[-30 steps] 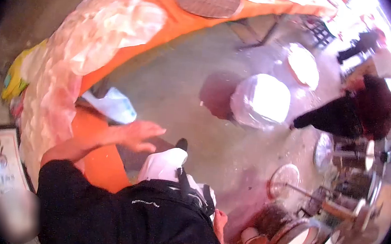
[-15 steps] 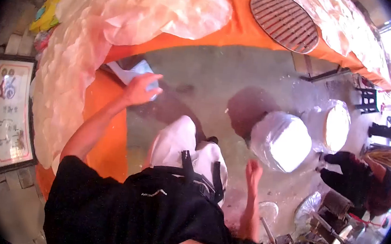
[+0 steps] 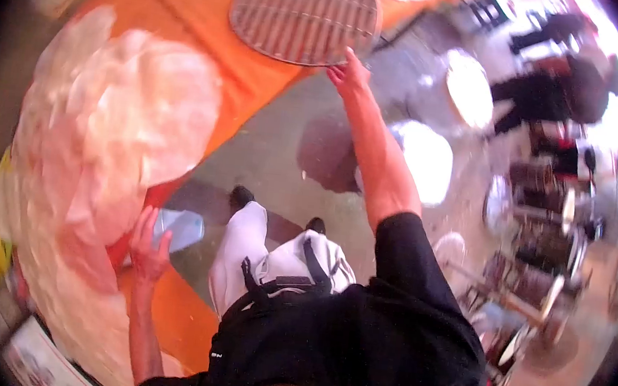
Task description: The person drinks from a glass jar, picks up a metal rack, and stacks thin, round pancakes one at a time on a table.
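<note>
A round slatted rack (image 3: 305, 15) lies on the orange cloth (image 3: 181, 13) along the table's edge. My right hand (image 3: 350, 76) reaches out to the rack's near rim, its fingers apart and the fingertips right at the rim. At lower left my left hand (image 3: 150, 246) is beside a big heap of thin pale round sheets (image 3: 135, 109); its fingers are spread, with nothing visible between them. Just beyond that hand's thumb is a pale blue, thin-sided thing (image 3: 180, 229), partly hidden behind the hand.
A plastic-wrapped round stool or drum with a bright top (image 3: 427, 163) stands on the floor to the right. Behind it is another pale round top (image 3: 470, 88). A person in dark clothes (image 3: 557, 87) is at upper right. Clutter with wooden handles (image 3: 528, 307) fills the right side.
My view has swung right. My right hand has gone from my side up to the rack's rim. My left hand has moved from over the pale blue thing to beside the heap.
</note>
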Available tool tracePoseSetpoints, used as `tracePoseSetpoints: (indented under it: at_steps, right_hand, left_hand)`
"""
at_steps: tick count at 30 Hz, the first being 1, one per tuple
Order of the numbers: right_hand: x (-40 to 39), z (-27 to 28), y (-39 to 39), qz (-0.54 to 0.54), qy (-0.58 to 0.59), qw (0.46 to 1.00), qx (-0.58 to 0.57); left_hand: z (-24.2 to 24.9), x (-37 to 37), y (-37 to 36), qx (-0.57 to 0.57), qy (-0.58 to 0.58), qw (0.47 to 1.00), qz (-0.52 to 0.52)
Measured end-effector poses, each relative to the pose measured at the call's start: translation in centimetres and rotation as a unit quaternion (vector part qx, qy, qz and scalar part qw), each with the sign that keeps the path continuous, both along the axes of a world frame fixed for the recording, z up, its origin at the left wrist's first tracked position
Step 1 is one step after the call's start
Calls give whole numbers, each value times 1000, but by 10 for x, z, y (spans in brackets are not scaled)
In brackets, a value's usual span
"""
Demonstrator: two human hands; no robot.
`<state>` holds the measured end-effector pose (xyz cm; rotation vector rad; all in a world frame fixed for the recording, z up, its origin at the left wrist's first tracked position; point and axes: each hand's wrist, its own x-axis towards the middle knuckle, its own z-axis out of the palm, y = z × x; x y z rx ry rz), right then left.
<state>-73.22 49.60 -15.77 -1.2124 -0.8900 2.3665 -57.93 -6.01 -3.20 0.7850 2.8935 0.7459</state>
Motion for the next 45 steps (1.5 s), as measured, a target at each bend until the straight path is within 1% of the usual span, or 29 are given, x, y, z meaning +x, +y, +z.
tracePoseSetpoints:
  at_steps: [1, 6, 9, 11, 13, 16, 17, 18, 19, 20, 21, 22, 23, 24, 25, 26, 27, 29, 31, 33, 35, 37, 38, 39, 41, 42, 43, 44, 45]
  right_hand:
    - [-6, 2, 2, -35, -1, 999, -19]
    - [8, 28, -6, 88, 68, 993, 47]
    - [71, 51, -16, 21, 115, 993, 22]
    - [131, 44, -17, -59, 129, 990, 27]
    - [191, 21, -2, -71, 112, 991, -7]
    - [258, 24, 17, -110, 74, 991, -22]
    - [274, 28, 18, -110, 35, 993, -39]
    - [287, 28, 19, -140, 42, 988, -55]
    - [311, 21, 23, -111, 55, 991, -59]
    - [322, 14, 33, -74, 81, 993, -54]
    - [324, 37, 40, -114, 54, 991, -33]
    - [360, 3, 52, -80, 36, 994, -64]
    - [362, 19, 57, -153, 4, 988, -27]
    - [382, 17, 69, -162, -8, 986, -46]
    - [392, 10, 73, -220, -8, 975, -39]
    - [404, 7, 85, -240, -21, 970, -36]
    - [414, 1, 94, -241, -28, 969, -48]
    - [407, -2, 122, -244, -8, 970, -15]
    - [399, -4, 144, -256, 11, 967, 3]
    - [358, 28, 161, -273, 33, 961, 5]
    - [316, 51, 172, -239, 55, 969, -8]
    - [272, 46, 182, -194, 78, 978, 3]
    - [248, 50, 188, -123, 101, 987, 9]
    - [214, 61, 190, -93, 86, 992, 17]
    - [146, 72, 192, 15, 123, 992, 22]
    - [113, 78, 192, 74, 113, 991, 12]
    - [76, 81, 186, 86, 92, 991, 46]
    - [46, 85, 189, 161, 106, 979, 71]
    - [21, 85, 189, 225, 92, 964, 103]
  left_hand:
    - [-2, -9, 1, -9, 6, 999, -40]
    - [5, -64, 56, 16, -38, 989, -145]
    - [11, -99, 113, 30, -53, 977, -205]
    - [10, -105, 153, 39, -30, 965, -258]
    - [17, -115, 202, 41, -11, 959, -281]
    - [17, -121, 264, 50, -22, 952, -302]
    - [14, -120, 279, 93, -101, 958, -252]
    - [10, -113, 298, 132, -179, 954, -202]
    - [5, -104, 313, 168, -254, 942, -141]
    - [-12, -103, 323, 203, -254, 936, -137]
    - [-5, -96, 350, 220, -303, 918, -131]
    - [-13, -91, 357, 219, -320, 915, -114]
    - [-25, -89, 371, 225, -335, 909, -103]
    - [-14, -86, 395, 212, -322, 913, -132]
    - [-3, -87, 407, 193, -315, 916, -158]
    - [-5, -93, 420, 153, -260, 926, -226]
    - [8, -97, 436, 136, -247, 927, -248]
    - [9, -104, 460, 134, -254, 920, -265]
    - [0, -110, 481, 148, -332, 903, -227]
    - [-6, -121, 499, 174, -424, 870, -183]
    - [-5, -135, 517, 285, -591, 747, -106]
    - [-9, -160, 525, 390, -713, 580, -59]
    - [-6, -169, 527, 436, -719, 538, -58]
    - [-16, -179, 522, 488, -714, 501, -8]
    - [-10, -200, 519, 553, -629, 534, 114]
    - [-35, -223, 491, 562, -623, 527, 133]
    - [-60, -242, 464, 570, -617, 520, 152]
    - [-38, -248, 461, 581, -585, 545, 148]
    - [-60, -265, 434, 602, -559, 554, 136]
